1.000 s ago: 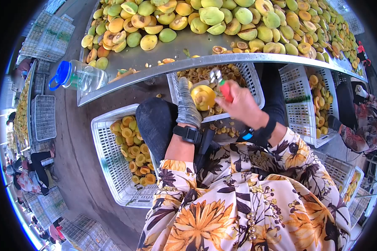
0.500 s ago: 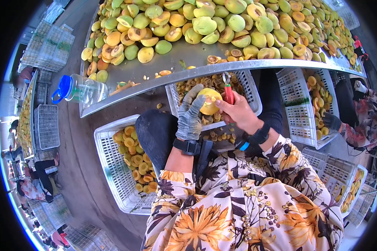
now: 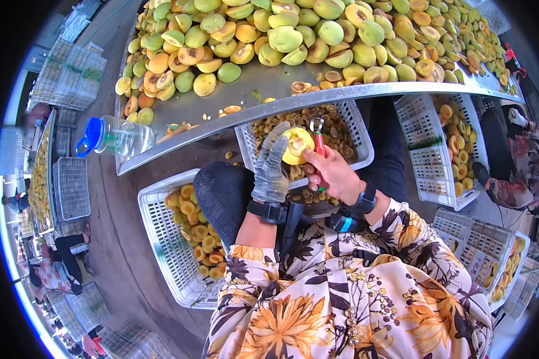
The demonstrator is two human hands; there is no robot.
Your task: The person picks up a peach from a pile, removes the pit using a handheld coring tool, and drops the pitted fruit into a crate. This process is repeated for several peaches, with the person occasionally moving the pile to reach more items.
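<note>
My left hand (image 3: 272,170), in a grey knit glove, grips a yellow peach half (image 3: 297,147) with its cut face and hollow turned up towards me. My bare right hand (image 3: 336,175) is closed around the red handle of a pitting tool (image 3: 319,143). The tool's metal looped tip points up, just right of the fruit and apart from it. My right thumb rests at the fruit's lower right edge. Below both hands stands a white crate (image 3: 365,134) with peach scraps and pits in it.
A metal table (image 3: 245,84) bears a heap of halved peaches (image 3: 284,39). A blue-capped water bottle (image 3: 123,136) lies at its left corner. White crates of peach halves stand left (image 3: 161,239) and right (image 3: 422,143). A co-worker's gloved hand (image 3: 481,173) is beside the right crate.
The peach half has turned so its cut face shows more. My right hand has shifted slightly down, and the tool's tip now stands lower and left, beside the fruit.
</note>
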